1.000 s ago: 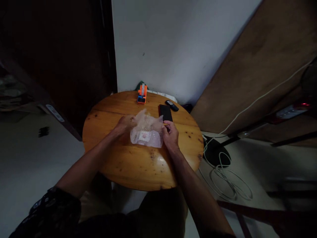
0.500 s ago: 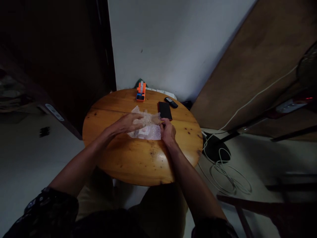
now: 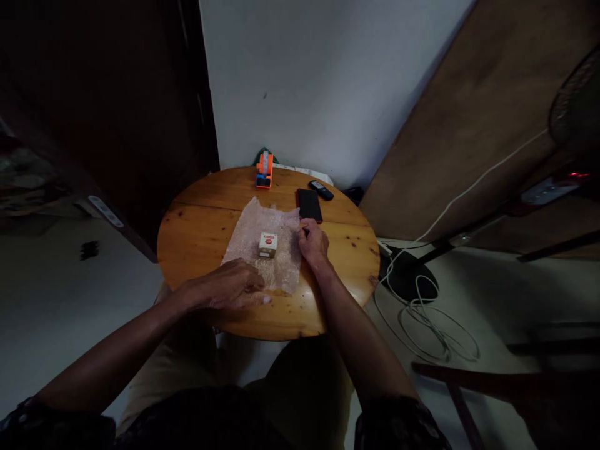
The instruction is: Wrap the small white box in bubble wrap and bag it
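Note:
A sheet of bubble wrap (image 3: 244, 231) lies spread on the round wooden table (image 3: 192, 244). On the middle of the wrap sits a small white box (image 3: 267, 245) with a red mark on its top, touched by neither hand. My left hand (image 3: 237, 284) rests over the near left edge of the sheet, its thumb stretched out and its fingers loosely bent and apart. At the right edge, my right hand (image 3: 314, 242) has its fingers curled closed on the wrap, close to the black flat case.
An orange tape dispenser (image 3: 264, 170) stands at the table's far edge. A black flat case with red edges (image 3: 309, 205) and a dark handset (image 3: 321, 189) lie at the back right. White cable (image 3: 435, 331) is coiled on the floor to the right, by a stand's base.
The bubble wrap, folded over before, is now opened out flat, and the small box shows on it. My left hand has come toward me; my right hand stays by the right edge.

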The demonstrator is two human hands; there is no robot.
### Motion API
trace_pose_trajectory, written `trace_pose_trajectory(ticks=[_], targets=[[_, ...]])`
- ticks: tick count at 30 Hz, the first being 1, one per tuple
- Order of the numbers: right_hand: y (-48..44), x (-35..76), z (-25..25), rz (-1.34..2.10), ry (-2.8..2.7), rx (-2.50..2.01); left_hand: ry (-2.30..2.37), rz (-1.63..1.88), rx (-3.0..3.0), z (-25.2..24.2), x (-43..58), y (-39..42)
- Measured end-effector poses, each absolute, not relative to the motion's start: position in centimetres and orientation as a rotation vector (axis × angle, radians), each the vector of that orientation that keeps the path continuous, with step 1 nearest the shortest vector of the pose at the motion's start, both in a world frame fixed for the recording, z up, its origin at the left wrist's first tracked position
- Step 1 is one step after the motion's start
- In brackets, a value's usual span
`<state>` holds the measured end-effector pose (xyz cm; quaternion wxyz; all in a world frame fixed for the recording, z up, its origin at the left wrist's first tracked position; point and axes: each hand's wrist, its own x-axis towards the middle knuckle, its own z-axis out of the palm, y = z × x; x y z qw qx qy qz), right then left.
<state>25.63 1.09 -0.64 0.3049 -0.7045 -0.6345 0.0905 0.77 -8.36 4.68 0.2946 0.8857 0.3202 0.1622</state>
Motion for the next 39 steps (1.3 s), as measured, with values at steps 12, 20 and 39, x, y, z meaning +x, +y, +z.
trace_pose_trajectory(ticks=[12,20,39], targets=[[1.2,25.6,-1.0,0.124,-1.682,-1.927,1.416,0.635,2.287,-0.5,3.1,-4.6],[-1.2,24.3,2.2,0.304,-1.926,-1.403,1.447,0.629,2.285,-1.0,3.3,-5.5],[-4.2,34.8,2.5,0.045,-1.900,-1.782,1.440,0.686,2.337,-2.7,3.3,-5.2]])
